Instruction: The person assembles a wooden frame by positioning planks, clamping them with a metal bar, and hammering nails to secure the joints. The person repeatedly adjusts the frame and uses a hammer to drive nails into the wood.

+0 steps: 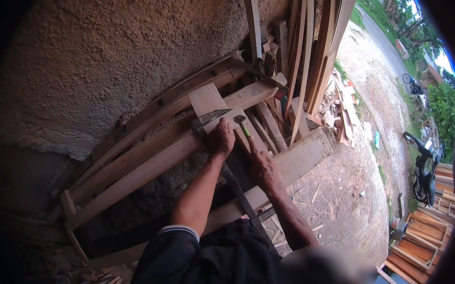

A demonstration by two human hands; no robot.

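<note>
My right hand (265,169) is wrapped round the green handle of a hammer (246,128), its metal head over a pale wooden board. My left hand (221,137) is closed at the edge of this board (207,99); what its fingers hold, if anything, is hidden. Just beyond the left hand, a dark metal jaw (208,119) lies across the wood. From there a long dark metal bar (238,193) runs back toward my body. Under it all, long wooden beams (139,176) form a frame.
A rough wall (140,47) rises at the left. Tall planks (320,60) lean at the back, beside a heap of wood offcuts (343,104). A motorcycle (426,168) stands at the right, near wooden frames (424,234). One thick beam (303,153) juts out to the right.
</note>
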